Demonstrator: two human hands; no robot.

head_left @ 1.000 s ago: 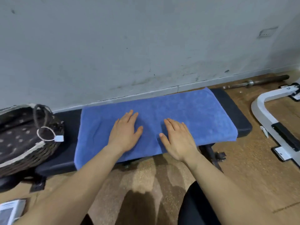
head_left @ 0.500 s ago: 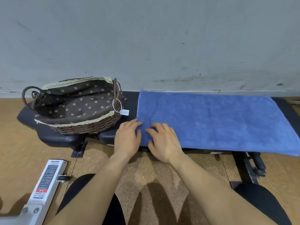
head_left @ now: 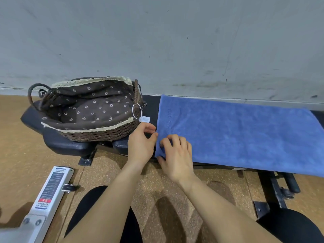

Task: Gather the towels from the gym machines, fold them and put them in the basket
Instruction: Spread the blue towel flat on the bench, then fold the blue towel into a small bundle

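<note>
A blue towel (head_left: 236, 134) lies flat along the black padded bench (head_left: 57, 139), folded into a long strip. Both hands are at its left near corner. My left hand (head_left: 140, 144) pinches the towel's left edge between thumb and fingers. My right hand (head_left: 177, 155) grips the near left corner, with fingers on top and thumb under the edge. To the left on the same bench stands a brown wicker basket (head_left: 98, 132) with a dark flowered lining and nothing in it; a white tag (head_left: 145, 119) hangs from its handle ring.
A grey wall runs close behind the bench. A white machine beam (head_left: 50, 188) with a label lies on the cork floor at lower left. The bench's black metal legs (head_left: 277, 188) stand at lower right. My knees in black show at the bottom.
Both hands slid from the towel's middle to its left end. Flat palms have turned into pinching grips on the left edge and corner. The view swung left, bringing the basket fully in.
</note>
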